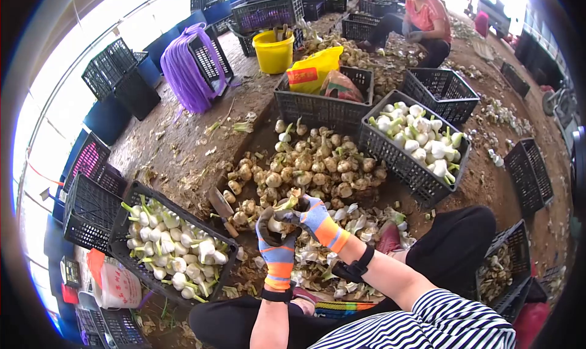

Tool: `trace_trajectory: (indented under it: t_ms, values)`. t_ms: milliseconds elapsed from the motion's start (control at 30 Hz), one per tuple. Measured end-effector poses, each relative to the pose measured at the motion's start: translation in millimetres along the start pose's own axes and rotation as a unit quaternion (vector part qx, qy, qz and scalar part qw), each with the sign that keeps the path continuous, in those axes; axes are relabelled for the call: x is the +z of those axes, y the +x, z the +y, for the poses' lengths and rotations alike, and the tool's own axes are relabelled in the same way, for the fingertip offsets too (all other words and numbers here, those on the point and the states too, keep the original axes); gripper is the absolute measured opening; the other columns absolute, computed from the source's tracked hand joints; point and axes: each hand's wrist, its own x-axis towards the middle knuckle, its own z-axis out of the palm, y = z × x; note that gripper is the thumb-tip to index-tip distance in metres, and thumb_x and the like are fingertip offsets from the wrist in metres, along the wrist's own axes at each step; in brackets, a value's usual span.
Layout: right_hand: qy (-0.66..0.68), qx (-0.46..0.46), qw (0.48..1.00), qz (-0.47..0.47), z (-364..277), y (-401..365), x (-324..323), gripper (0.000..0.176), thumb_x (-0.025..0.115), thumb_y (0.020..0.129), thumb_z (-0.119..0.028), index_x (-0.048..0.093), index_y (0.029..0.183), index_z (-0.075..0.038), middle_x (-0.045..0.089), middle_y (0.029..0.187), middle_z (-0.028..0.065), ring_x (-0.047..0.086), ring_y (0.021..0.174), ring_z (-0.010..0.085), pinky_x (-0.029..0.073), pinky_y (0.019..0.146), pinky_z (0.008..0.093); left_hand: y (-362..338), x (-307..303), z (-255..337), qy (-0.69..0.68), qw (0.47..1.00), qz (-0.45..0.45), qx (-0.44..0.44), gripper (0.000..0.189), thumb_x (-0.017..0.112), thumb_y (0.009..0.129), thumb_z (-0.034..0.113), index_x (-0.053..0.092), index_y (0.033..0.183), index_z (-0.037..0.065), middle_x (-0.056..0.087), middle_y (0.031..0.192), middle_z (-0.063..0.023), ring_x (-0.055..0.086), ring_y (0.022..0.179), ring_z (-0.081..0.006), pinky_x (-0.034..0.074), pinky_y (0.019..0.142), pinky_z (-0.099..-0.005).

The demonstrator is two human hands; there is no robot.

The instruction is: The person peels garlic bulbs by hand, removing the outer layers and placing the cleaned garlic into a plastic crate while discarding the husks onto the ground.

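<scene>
My left hand [274, 239], in a grey, blue and orange glove, is closed around a garlic bulb [276, 225]. Its brownish stem and loose skin stick up above the fingers. My right hand [316, 218], gloved alike, pinches at the upper side of the same bulb; its fingertips are partly hidden. Just beyond both hands lies a heap of unpeeled garlic bulbs [305, 166] with dry brown skins. A broad-bladed knife [221, 204] rests at the heap's left edge. Peeled-off garlic skins [323, 257] are strewn beneath my hands.
Black crates of white trimmed garlic stand at left [125, 227] and right [421, 181]. Beyond are a crate [323, 110] with a yellow bag [314, 68], a yellow bucket [273, 53] and purple strapping [186, 71]. Another person [424, 22] sits at the back.
</scene>
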Motion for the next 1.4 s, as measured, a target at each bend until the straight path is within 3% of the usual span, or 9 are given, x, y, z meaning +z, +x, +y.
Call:
trace_trajectory:
  t_ms: [167, 467, 533, 600, 633, 800, 867, 1167, 1400]
  values:
    - [0.033, 0.0, 0.997, -0.066, -14, -18, -7, 0.047, 0.073, 0.076, -0.005, 0.056, 0.119, 0.002, 0.065, 0.107, 0.0066, 0.061, 0.095, 0.0115, 0.048, 0.087, 0.0265, -5, -5, -4, 0.097, 0.993, -0.012, 0.062, 0.068, 0.075, 0.066, -0.009, 0.042, 0.124, 0.006, 0.05, 0.123, -0.0125, 0.053, 0.11, -0.0227, 0.049, 0.091, -0.0351]
    - [0.15, 0.042, 0.98, -0.122, -22, -24, -33, 0.038, 0.064, 0.073, 0.008, 0.063, 0.111, 0.002, 0.061, 0.112, 0.004, 0.057, 0.101, 0.0125, 0.046, 0.087, 0.0257, -1, -7, 17, -0.029, 0.999, -0.017, 0.015, 0.077, 0.083, 0.062, 0.003, 0.041, 0.126, 0.005, 0.05, 0.122, -0.0106, 0.052, 0.109, -0.0217, 0.045, 0.095, -0.0341]
    - [0.004, -0.037, 0.991, -0.132, -30, -18, -38, 0.036, 0.062, 0.072, 0.01, 0.067, 0.106, -0.001, 0.059, 0.106, 0.0008, 0.057, 0.098, 0.0119, 0.046, 0.084, 0.0245, 1, -8, 29, -0.088, 0.996, -0.024, 0.015, 0.086, 0.086, 0.062, 0.011, 0.037, 0.133, 0.008, 0.048, 0.122, -0.0093, 0.052, 0.107, -0.0209, 0.049, 0.089, -0.0334]
    - [-0.164, -0.058, 0.976, -0.131, -46, -17, -43, 0.038, 0.059, 0.076, 0.009, 0.067, 0.11, -0.005, 0.056, 0.101, -0.0016, 0.054, 0.099, 0.0103, 0.046, 0.083, 0.024, 7, -13, 52, -0.225, 0.968, 0.014, -0.111, 0.087, 0.084, 0.065, 0.011, 0.034, 0.136, 0.01, 0.046, 0.125, -0.0089, 0.052, 0.107, -0.0212, 0.052, 0.082, -0.0326]
    - [-0.102, -0.031, 0.988, -0.109, -48, -20, -41, 0.037, 0.063, 0.077, 0.007, 0.064, 0.112, -0.003, 0.06, 0.104, 0.0008, 0.057, 0.097, 0.0095, 0.047, 0.084, 0.0238, 9, -9, 66, -0.238, 0.968, 0.019, -0.074, 0.086, 0.082, 0.068, 0.01, 0.032, 0.138, 0.012, 0.044, 0.128, -0.0085, 0.052, 0.109, -0.0217, 0.054, 0.078, -0.032]
    - [0.045, 0.004, 0.997, -0.069, -70, -29, -5, 0.045, 0.073, 0.076, 0.0, 0.056, 0.117, 0.003, 0.065, 0.105, 0.0096, 0.061, 0.091, 0.0101, 0.051, 0.083, 0.0259, 19, -21, 22, -0.01, 0.996, -0.023, 0.085, 0.085, 0.085, 0.063, 0.01, 0.036, 0.132, 0.005, 0.046, 0.127, -0.0102, 0.051, 0.112, -0.0222, 0.047, 0.094, -0.0341]
    - [-0.008, -0.072, 0.995, -0.065, -56, -20, 5, 0.041, 0.074, 0.074, -0.001, 0.058, 0.111, 0.003, 0.066, 0.101, 0.0082, 0.061, 0.088, 0.0094, 0.051, 0.081, 0.0258, 11, -14, 25, -0.033, 0.998, -0.044, -0.006, 0.084, 0.083, 0.061, 0.001, 0.037, 0.131, 0.005, 0.048, 0.123, -0.0114, 0.052, 0.11, -0.0227, 0.047, 0.093, -0.0345]
    - [0.067, -0.029, 0.988, -0.135, -39, -11, -14, 0.032, 0.072, 0.075, 0.001, 0.063, 0.106, 0.0, 0.067, 0.095, 0.0039, 0.061, 0.083, 0.0097, 0.05, 0.073, 0.024, 4, -12, 40, -0.07, 0.997, -0.028, -0.021, 0.081, 0.082, 0.058, -0.004, 0.041, 0.128, 0.005, 0.048, 0.125, -0.0104, 0.051, 0.112, -0.023, 0.047, 0.094, -0.0352]
    - [0.041, -0.033, 0.995, -0.091, -50, -20, 7, 0.034, 0.078, 0.072, -0.004, 0.064, 0.102, 0.0, 0.066, 0.096, 0.0024, 0.06, 0.086, 0.0089, 0.049, 0.078, 0.0248, 6, -9, 32, 0.017, 0.999, -0.03, 0.014, 0.079, 0.078, 0.059, -0.009, 0.041, 0.127, 0.005, 0.048, 0.125, -0.0112, 0.052, 0.112, -0.023, 0.05, 0.091, -0.0336]
